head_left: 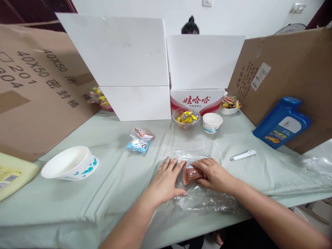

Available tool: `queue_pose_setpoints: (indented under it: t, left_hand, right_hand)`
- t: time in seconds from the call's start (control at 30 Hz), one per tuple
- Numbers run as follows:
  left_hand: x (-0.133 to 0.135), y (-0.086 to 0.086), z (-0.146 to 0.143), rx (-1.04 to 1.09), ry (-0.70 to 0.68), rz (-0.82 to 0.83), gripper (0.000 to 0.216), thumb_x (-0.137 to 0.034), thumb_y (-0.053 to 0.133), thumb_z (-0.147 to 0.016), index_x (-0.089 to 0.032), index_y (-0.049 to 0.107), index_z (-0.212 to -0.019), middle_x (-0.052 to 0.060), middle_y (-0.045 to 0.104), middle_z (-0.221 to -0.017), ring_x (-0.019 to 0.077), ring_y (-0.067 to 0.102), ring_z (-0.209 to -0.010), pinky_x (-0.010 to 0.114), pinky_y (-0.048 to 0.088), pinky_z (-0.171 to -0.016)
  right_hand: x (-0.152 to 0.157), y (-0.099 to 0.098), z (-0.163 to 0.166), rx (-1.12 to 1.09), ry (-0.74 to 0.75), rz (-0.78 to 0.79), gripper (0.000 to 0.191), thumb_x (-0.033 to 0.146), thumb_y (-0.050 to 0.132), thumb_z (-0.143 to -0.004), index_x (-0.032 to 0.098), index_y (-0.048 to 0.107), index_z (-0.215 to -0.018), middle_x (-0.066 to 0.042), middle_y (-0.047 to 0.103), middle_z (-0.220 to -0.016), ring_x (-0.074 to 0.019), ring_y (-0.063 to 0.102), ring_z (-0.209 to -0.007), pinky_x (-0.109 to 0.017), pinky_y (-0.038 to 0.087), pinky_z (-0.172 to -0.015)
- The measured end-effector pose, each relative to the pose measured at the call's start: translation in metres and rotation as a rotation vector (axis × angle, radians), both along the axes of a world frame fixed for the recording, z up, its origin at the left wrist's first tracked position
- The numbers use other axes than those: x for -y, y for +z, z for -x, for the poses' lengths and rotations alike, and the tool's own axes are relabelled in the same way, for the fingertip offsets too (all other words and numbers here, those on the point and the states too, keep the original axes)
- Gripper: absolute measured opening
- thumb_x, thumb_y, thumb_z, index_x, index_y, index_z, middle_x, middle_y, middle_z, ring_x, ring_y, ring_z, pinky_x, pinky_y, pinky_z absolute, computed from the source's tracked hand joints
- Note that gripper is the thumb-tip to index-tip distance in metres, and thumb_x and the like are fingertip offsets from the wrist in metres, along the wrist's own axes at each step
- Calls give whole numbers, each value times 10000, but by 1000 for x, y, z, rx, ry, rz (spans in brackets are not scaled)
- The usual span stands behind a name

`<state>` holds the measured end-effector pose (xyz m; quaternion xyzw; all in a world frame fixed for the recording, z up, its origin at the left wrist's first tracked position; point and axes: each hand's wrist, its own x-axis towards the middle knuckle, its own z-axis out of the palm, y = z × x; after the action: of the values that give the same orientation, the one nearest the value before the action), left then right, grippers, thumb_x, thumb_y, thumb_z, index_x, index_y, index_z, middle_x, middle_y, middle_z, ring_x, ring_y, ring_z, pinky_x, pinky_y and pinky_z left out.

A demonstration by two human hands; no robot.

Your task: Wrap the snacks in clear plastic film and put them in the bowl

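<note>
My right hand [214,175] is closed over a reddish-brown snack packet [191,174], fingers on its top and thumb on the near side. The packet lies on a crinkled sheet of clear plastic film [207,202] spread on the table. My left hand [166,181] rests on the film just left of the packet, fingers spread and thumb apart, holding nothing; its index fingertip is close to the packet's left edge. Beyond my left hand lie a blue snack packet [138,146] and a brownish snack packet [144,134], touching each other.
A paper bowl [64,164] and yellow container [15,176] are left. A candy bowl [185,119] and paper cup [212,122] stand before white boxes [135,52]. A utility knife [243,155] and blue bottle [282,121] are right. A person's hair [190,27] shows behind.
</note>
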<state>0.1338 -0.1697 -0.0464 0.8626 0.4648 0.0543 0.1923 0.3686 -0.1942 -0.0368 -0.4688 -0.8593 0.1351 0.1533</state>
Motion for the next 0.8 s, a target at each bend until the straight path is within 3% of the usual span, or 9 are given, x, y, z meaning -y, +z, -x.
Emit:
queue_pose_setpoints:
  t: [0.1,0.17,0.27,0.4,0.53,0.67,0.8]
  left_hand:
    - [-1,3,2,-86,0,57,1167,-540,851,-531,-261,287,-1514,131,256,-1595,434,120,-1471,595,236,-1148]
    - [-1,7,2,-106,-8,63,1184,-559,851,-516,-260,289,-1515,138,253,-1595,434,111,-1473,594,220,-1152]
    - [-2,8,1,-115,-22,59,1169,-583,851,-494,-272,337,-1497,136,250,-1597,439,105,-1472,592,211,-1155]
    - [-3,7,1,-115,-32,61,1122,-601,846,-482,-271,409,-1462,139,254,-1595,456,103,-1467,604,201,-1155]
    - [-2,7,3,-115,-34,60,1099,-598,845,-493,-257,429,-1451,143,261,-1591,455,107,-1467,602,189,-1161]
    - [-2,6,3,-89,-38,37,1081,-612,842,-491,-275,444,-1437,136,279,-1586,462,142,-1459,613,212,-1147]
    - [-3,5,2,-79,-45,32,1035,-619,821,-523,-276,452,-1427,140,279,-1585,462,147,-1458,617,234,-1135]
  right_hand:
    - [-13,11,-23,-62,-52,8,523,164,636,-708,200,579,-1226,-103,661,-1116,-266,599,-1050,-418,473,-917]
    - [-32,26,-40,-116,-158,-75,504,190,623,-716,195,576,-1217,-111,655,-1132,-270,604,-1050,-407,483,-898]
    - [-80,57,-54,-117,-398,-338,455,262,628,-741,162,599,-1184,-150,661,-1108,-334,590,-1062,-472,462,-912]
    - [-159,93,-44,-88,-566,-499,448,301,636,-789,142,604,-1207,-180,654,-1146,-374,556,-1112,-505,430,-961]
    - [-212,103,-20,-85,-490,-302,438,300,622,-837,123,601,-1237,-157,632,-1254,-317,556,-1169,-445,435,-995]
    - [-207,91,-13,-91,-435,-242,294,223,594,-849,166,669,-1128,-101,688,-1161,-254,607,-1099,-392,470,-959]
    - [-148,69,-26,-158,-404,-225,263,247,525,-889,185,677,-1094,-77,708,-1084,-222,644,-983,-363,519,-855]
